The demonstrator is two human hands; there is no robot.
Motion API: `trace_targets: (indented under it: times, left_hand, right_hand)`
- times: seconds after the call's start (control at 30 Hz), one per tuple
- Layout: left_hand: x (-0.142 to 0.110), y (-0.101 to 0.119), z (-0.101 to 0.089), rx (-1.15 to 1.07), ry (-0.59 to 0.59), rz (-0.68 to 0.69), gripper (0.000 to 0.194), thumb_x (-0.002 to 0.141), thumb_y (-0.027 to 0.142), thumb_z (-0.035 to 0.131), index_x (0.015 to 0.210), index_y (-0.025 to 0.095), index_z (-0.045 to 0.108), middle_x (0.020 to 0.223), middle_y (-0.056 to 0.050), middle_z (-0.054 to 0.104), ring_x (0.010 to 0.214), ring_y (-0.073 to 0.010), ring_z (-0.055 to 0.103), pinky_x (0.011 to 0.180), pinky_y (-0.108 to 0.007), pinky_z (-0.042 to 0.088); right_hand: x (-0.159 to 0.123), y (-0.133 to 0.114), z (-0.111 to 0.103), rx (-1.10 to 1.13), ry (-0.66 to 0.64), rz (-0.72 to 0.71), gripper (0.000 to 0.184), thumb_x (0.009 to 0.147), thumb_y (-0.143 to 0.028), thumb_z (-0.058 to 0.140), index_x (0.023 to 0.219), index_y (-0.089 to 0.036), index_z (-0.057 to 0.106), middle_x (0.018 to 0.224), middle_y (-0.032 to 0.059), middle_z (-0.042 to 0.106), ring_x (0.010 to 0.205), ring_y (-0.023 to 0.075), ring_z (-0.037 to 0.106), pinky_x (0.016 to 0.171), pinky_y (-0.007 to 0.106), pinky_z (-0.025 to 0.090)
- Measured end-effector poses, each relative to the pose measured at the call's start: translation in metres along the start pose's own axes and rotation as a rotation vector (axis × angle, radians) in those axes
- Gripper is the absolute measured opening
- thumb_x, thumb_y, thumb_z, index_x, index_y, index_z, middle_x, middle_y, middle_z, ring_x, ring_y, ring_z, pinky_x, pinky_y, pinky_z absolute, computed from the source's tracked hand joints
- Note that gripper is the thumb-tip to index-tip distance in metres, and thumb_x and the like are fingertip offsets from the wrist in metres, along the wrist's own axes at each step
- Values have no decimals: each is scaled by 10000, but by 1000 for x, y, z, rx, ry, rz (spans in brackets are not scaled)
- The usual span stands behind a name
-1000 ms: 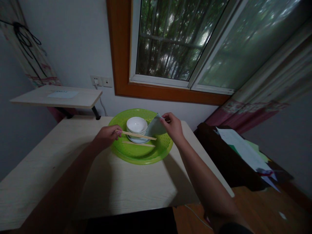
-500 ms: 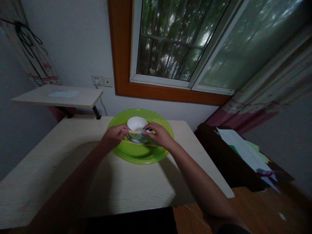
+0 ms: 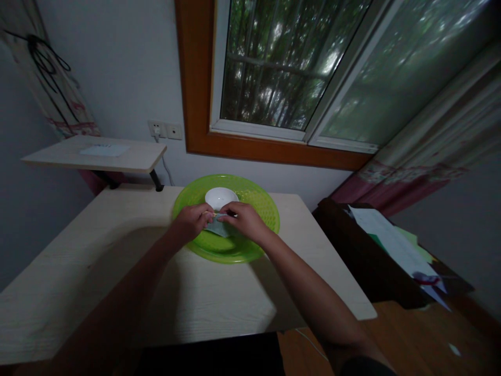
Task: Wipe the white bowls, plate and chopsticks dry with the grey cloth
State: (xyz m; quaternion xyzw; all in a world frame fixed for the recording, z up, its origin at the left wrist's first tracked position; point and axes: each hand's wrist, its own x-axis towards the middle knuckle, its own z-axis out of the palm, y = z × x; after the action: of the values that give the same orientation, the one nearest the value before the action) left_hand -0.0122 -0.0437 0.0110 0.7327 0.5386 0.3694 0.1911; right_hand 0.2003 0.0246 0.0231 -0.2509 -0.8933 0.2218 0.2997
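Observation:
A round green plastic basket point(image 3: 219, 254) stands on the table, with white bowls point(image 3: 221, 197) stacked toward its back. My left hand point(image 3: 192, 220) is closed around the chopsticks point(image 3: 210, 213), whose length is mostly hidden by my fingers and the cloth. Right beside it, my right hand point(image 3: 243, 219) pinches a grey-green cloth point(image 3: 222, 227) that hangs down in front of the bowls, around or against the chopsticks; which of these I cannot tell. The other chopsticks in the basket are hidden from sight.
The pale wooden table point(image 3: 219, 297) carries a small raised shelf point(image 3: 135, 163) at back left with a paper on it. A window point(image 3: 289, 68) is behind. Papers point(image 3: 385, 235) lie on a dark piece of furniture at right.
My right hand has come left and down from the basket's right side, bringing the cloth onto the chopsticks. My left hand has shifted slightly right, so both hands now meet before the bowls.

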Motion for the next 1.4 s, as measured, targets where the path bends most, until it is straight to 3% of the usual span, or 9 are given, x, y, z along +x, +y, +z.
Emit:
trace_targets:
  times: [0.17,0.5,0.7,0.9,1.2,1.4]
  left_hand:
    - [1,-1,-6,-20,-4,-38,226,909,305,462,857,186,647,735,6,710,609,-132,637,631,-257,473]
    - [-12,-20,-51,-40,77,-157,247,886,375,514,857,183,667,744,-10,716,639,-152,647,622,-255,485]
    - [-15,-27,-49,-35,62,-173,255,901,382,513,884,182,670,751,-12,722,645,-150,654,626,-252,493]
    - [-13,-20,-48,-20,43,-162,243,898,360,511,855,185,674,740,-3,726,636,-142,657,629,-248,488]
    - [-4,-7,-18,-26,15,-114,250,897,350,485,851,183,664,700,0,715,613,-146,653,632,-261,487]
    - [-8,-13,-29,-63,46,-141,236,881,349,492,848,181,655,731,-12,711,625,-148,652,620,-260,496]
  right_hand:
    - [0,-2,1,2,-3,-6,87,888,-239,739,962,-192,733,951,37,745,865,176,669,799,265,457]
    - [-25,29,-37,37,23,115,87,869,-232,740,945,-192,751,942,39,756,850,182,689,775,268,480]
    - [-22,32,-37,5,14,111,73,870,-224,736,931,-187,752,930,40,755,840,177,681,779,268,473]
    - [-14,25,-27,45,-10,91,66,873,-237,736,924,-199,752,915,29,753,827,170,678,764,260,465]
    - [2,4,-2,61,-35,37,60,893,-239,720,939,-214,749,907,12,750,823,165,677,759,252,458]
    - [-11,17,-14,38,-26,55,103,893,-248,716,982,-218,760,946,22,762,837,171,691,761,257,472]
